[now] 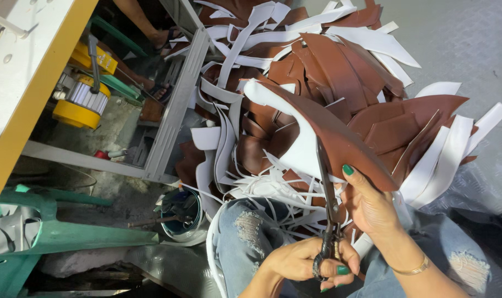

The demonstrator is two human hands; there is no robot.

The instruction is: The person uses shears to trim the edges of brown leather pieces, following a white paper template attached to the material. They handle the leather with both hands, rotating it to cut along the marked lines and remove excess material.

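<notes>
My left hand (301, 259) grips the handles of dark metal scissors (328, 190), whose blades point up and away from me. The blades meet the edge of a large curved brown leather piece with a white underside (339, 138). My right hand (372, 208), with green nails and a gold bracelet at the wrist, holds that piece at its near edge, thumb on top. Thin white trimmings (262, 190) lie over my knees in torn blue jeans (245, 234).
A big heap of brown and white leather scraps (328, 60) lies on the grey floor ahead. At the left stand a yellow-edged table (38, 83), a yellow motor (77, 102), a metal frame (176, 105), a green plastic chair (57, 234) and a small bucket (182, 218). Another person's feet (162, 38) show at the top.
</notes>
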